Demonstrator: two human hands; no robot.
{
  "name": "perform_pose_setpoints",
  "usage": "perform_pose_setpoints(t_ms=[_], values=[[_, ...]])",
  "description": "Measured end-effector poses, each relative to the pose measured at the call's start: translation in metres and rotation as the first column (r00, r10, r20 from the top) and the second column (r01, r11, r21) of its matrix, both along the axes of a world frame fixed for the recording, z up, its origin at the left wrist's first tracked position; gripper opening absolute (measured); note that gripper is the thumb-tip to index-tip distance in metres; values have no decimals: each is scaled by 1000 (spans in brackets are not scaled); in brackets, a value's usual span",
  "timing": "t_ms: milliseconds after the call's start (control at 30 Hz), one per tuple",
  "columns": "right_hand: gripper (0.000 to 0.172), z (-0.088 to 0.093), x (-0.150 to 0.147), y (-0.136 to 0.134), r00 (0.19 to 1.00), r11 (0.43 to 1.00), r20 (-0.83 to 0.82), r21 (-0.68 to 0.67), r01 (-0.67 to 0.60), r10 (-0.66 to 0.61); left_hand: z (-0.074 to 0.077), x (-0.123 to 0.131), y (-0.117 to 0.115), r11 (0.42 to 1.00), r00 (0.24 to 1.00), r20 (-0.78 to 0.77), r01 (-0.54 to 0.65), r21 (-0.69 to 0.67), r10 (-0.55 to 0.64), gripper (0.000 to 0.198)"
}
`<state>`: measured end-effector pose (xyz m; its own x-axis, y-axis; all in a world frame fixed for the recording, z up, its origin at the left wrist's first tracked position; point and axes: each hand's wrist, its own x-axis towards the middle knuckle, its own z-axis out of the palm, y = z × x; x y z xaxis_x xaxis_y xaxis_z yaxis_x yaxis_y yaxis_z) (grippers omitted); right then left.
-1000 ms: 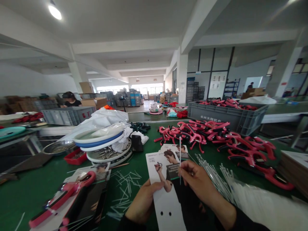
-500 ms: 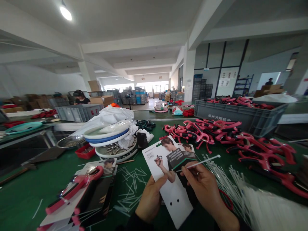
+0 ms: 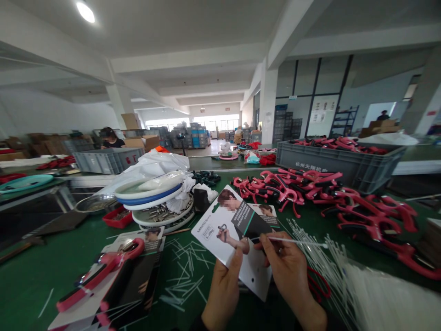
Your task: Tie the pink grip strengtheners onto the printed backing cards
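My left hand (image 3: 223, 285) is closed on a printed packaging card (image 3: 215, 230), thumb across its front. The card is tilted and has a hang slot at the top and small holes low down. Between the thumb and fingers of my right hand (image 3: 287, 266) is a white cable tie (image 3: 303, 242), its head pointing right and its other end at the card. Behind lies another card (image 3: 267, 212), partly covered. A pink and black hand grip (image 3: 103, 273) rests on a card at the left.
Cut tie ends (image 3: 188, 262) are scattered left of my hands. Loose cable ties (image 3: 320, 257) lie at the right. Pink hand grips (image 3: 292, 184) are heaped behind, before a grey crate (image 3: 330, 158). Stacked round trays (image 3: 155, 200) hold metal parts.
The card has tilted further to the left and its lower end has come up. My right hand has turned the cable tie so its head now sits lower, further right.
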<state>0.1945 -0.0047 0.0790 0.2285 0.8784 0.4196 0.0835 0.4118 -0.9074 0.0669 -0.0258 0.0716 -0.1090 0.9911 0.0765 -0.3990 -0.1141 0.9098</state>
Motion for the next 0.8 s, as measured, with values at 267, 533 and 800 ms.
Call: perform_pose_setpoints(t_ms=[267, 533, 800], values=[[21, 2, -10, -3, 985, 994, 140, 57, 98, -105, 6, 16, -6, 974, 977, -10, -213, 75, 214, 36], [26, 0, -21, -3, 993, 993, 58, -51, 107, -104, -1, 20, -5, 991, 935, 351, 6, -134, 41, 60], [27, 6, -22, -4, 996, 987, 91, -159, 0, 15, 3, 13, 1, 985, 933, 358, 35, -168, 28, 47]])
